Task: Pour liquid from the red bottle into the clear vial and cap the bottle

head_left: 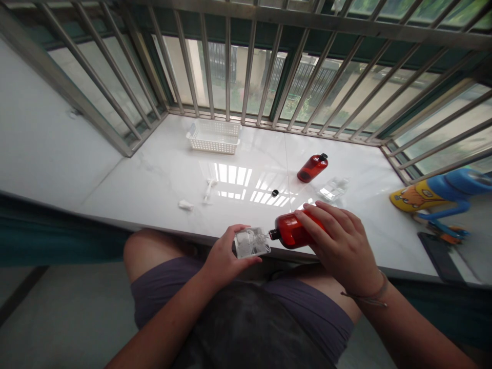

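My left hand [226, 256] grips a small clear plastic box [249, 243] by its left side, over the front edge of the counter. Pale contents sit inside the box, too unclear to name. Wrapped in my right hand [338, 241] is a red translucent bottle [294, 230], tipped on its side. Its uncapped black neck points left at the box's right end. Clear liquid seems to show at the mouth, over the box. A small black cap [275, 192] lies on the counter beyond the bottle.
On the white counter [154, 189] stand a white perforated basket [213, 138] and a second red bottle [312, 168] with a black cap. Clear plastic packaging [333, 188], a white plastic piece [209, 189] and a crumpled white bit [186, 205] lie about. A yellow-blue flask [426, 192] and dark phone [440, 256] are right.
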`<act>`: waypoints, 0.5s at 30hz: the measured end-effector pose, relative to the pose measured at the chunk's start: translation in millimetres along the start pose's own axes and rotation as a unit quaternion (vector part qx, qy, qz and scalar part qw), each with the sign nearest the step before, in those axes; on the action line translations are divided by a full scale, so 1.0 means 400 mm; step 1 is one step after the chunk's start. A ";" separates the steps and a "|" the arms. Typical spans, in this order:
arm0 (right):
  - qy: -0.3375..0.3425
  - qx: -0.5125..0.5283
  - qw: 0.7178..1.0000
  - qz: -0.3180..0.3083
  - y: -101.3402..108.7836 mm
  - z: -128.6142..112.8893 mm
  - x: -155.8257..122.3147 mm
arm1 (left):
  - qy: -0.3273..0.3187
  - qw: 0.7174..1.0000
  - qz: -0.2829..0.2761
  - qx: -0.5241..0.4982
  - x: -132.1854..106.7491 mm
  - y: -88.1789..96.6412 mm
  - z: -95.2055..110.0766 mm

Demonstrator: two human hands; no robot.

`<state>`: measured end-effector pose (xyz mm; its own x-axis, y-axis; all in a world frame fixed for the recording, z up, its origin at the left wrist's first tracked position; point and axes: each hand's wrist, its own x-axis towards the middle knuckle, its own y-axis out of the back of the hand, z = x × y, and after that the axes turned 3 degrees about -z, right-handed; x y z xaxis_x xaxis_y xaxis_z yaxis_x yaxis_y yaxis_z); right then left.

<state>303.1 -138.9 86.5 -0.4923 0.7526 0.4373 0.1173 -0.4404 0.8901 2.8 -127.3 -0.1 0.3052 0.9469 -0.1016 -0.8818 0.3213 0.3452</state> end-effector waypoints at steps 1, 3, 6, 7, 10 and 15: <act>0.001 -0.001 1.000 0.000 0.000 0.000 0.000 | 0.000 1.000 -0.001 0.000 0.000 0.000 -0.001; 0.001 -0.002 1.000 0.001 0.001 0.000 0.001 | 0.001 1.000 -0.003 0.001 0.001 -0.001 -0.002; 0.002 -0.004 1.000 0.003 0.000 0.000 0.001 | 0.002 1.000 -0.003 0.002 0.001 0.000 -0.002; 0.002 -0.005 1.000 0.002 0.000 0.000 0.001 | 0.002 1.000 -0.003 0.001 0.001 0.000 -0.002; 0.001 -0.005 1.000 0.000 0.000 0.001 0.000 | 0.001 1.000 -0.004 -0.002 0.000 0.001 -0.004; -0.001 -0.004 1.000 -0.002 0.002 0.003 0.000 | -0.004 1.000 -0.003 0.002 -0.001 -0.001 -0.009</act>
<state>304.3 -138.7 87.6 -0.4905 0.7555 0.4344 0.1090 -0.4413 0.8907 1.7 -127.6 -3.6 0.3132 0.9449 -0.0954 -0.8788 0.3265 0.3480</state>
